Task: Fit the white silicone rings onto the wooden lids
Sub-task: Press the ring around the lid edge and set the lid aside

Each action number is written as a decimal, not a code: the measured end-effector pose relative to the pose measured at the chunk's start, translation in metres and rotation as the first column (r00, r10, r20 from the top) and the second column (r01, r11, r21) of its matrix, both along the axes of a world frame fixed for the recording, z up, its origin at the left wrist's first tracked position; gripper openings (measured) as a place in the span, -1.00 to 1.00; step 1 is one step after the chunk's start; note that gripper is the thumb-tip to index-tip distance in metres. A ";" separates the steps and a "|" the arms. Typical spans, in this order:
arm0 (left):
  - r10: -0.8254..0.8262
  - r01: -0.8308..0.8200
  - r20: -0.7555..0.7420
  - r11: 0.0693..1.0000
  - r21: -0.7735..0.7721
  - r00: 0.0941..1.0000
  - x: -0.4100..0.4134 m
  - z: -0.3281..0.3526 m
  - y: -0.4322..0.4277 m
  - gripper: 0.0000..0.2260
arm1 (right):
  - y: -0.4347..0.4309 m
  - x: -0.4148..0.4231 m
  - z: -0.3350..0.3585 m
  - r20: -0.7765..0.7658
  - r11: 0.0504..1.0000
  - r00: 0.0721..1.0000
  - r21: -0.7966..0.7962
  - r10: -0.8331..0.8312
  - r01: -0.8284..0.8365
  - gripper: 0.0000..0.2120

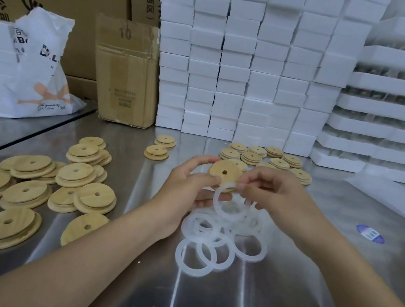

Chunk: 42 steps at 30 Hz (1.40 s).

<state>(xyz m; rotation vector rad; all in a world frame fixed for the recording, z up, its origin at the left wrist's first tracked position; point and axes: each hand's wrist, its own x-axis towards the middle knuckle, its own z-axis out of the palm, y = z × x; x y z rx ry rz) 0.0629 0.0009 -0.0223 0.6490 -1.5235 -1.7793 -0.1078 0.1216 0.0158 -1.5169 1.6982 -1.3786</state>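
Nearest the camera, both forearms are reaching out over the steel desk. A loose heap of white silicone rings is lying between them. It sits right under the hands, probably so the next ring is always within reach.

Just above the heap, the left hand is holding one wooden lid by its rim. The thumb and curled fingers are gripping the edge, and the lid is tilting so its drilled face is turning toward the person. The right hand is pinching a single silicone ring at its top between thumb and fingertips. That part is touching the lid's lower edge while the rest is dangling free above the heap. Holding the ring by one spot seems meant to hook that part on first and then stretch the rest around, so the fitting is only beginning.

To the left, bare bamboo lids are lying in overlapping piles, apparently the waiting stock. Off to the right, a blue sticker is lying on the desk.

Beyond the hands, a tidier cluster of lids is sitting in short stacks, likely the finished ones. Whether they carry rings is too small to tell.

At the back, a white printed bag, a worn cardboard box and a wall of white foam boxes are standing.
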 end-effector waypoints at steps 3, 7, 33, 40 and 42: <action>-0.033 0.034 -0.017 0.998 0.051 0.999 -0.004 -0.002 0.005 -0.79 | -0.001 -0.003 0.000 0.071 0.997 0.994 -0.012 -0.079 0.080 -0.92; -0.053 0.052 0.042 0.999 0.016 0.998 -0.004 0.000 0.006 -0.78 | -0.003 -0.006 -0.003 0.103 0.991 0.987 -0.020 -0.127 0.130 -0.93; -0.024 0.050 0.111 0.970 -0.237 0.994 -0.006 -0.010 0.008 -0.77 | -0.013 -0.007 -0.017 -0.096 0.979 0.979 -0.119 -0.178 0.167 -0.92; 0.043 -0.022 0.063 0.950 -0.310 0.997 -0.007 -0.011 0.010 -0.75 | -0.015 -0.009 -0.018 -0.060 0.979 0.980 -0.096 -0.188 0.182 -0.89; 0.049 -0.029 0.055 0.945 -0.325 0.997 -0.007 -0.012 0.010 -0.74 | -0.015 -0.010 -0.019 -0.048 0.977 0.979 -0.090 -0.196 0.191 -0.89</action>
